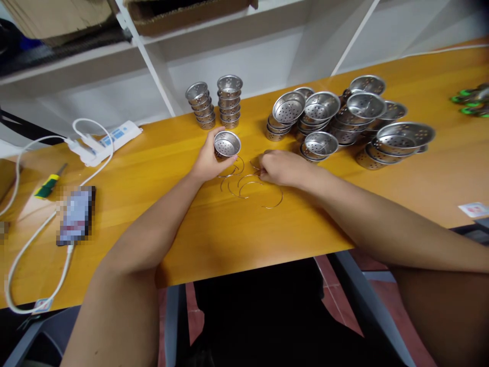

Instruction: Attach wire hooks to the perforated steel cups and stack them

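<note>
My left hand [208, 160] is wrapped round a small perforated steel cup [226, 145] held just above the wooden table [229, 229]. My right hand [280, 167] rests closed on the table, its fingertips pinched at one of several thin curved wire handles [250, 184] scattered between both hands. What the fingers hold is too thin to make out. Two short stacks of the same cups [217, 102] stand behind my left hand. A heap of loose steel strainer cups [344, 120] lies behind and to the right of my right hand.
A white power strip [103, 140] with a looping white cable lies at the left. A yellow-green screwdriver [48, 184] and a phone [75, 214] are beside it. White shelving rises behind the table. Green-handled tools [471, 99] sit at the far right, a small card [473, 209] near the right edge.
</note>
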{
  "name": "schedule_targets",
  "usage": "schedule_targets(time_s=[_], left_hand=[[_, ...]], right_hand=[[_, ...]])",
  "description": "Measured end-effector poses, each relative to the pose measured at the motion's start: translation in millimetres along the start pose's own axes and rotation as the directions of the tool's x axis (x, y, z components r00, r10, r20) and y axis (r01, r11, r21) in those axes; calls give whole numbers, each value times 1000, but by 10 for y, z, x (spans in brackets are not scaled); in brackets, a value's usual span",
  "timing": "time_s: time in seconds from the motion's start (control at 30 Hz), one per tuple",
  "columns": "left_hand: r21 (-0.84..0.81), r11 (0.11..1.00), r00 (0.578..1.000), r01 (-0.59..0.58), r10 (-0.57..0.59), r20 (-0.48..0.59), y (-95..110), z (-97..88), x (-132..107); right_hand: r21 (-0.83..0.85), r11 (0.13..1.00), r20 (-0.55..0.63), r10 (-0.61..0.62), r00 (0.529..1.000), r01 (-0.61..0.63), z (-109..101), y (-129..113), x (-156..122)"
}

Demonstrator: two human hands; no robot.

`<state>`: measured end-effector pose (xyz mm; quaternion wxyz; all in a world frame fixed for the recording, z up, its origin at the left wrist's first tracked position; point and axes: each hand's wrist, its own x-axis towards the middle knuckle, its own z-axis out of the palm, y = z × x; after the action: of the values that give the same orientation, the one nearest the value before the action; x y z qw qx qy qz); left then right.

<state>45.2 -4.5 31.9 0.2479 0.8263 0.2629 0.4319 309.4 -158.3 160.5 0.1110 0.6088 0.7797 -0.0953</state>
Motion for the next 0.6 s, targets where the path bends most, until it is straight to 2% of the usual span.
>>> schedule_targets(time_s=[0.2,0.33,0.43,0.5,0.6], left_hand=[[5,1000,1000,-12,12,-3,-14,9,-4],[6,1000,1000,-30,30,2,-22,2,-2],[-2,1000,1000,-17,17,16,-2,-8,-3],[7,1000,1000,-3,3,21,15,-15,-7],[14,1000,1000,-11,11,9,16,-16,-10]], right_hand=[[28,998,59,-64,996,62,-47,40,-168],[-30,998,148,-45,988,50,-118,-103,-332],[-38,998,200,-41,979,50,-149,-213,-349],[-42,997,198,-53,979,63,-135,-248,-321],[-22,998,120,-64,991,67,-104,-261,-298]])
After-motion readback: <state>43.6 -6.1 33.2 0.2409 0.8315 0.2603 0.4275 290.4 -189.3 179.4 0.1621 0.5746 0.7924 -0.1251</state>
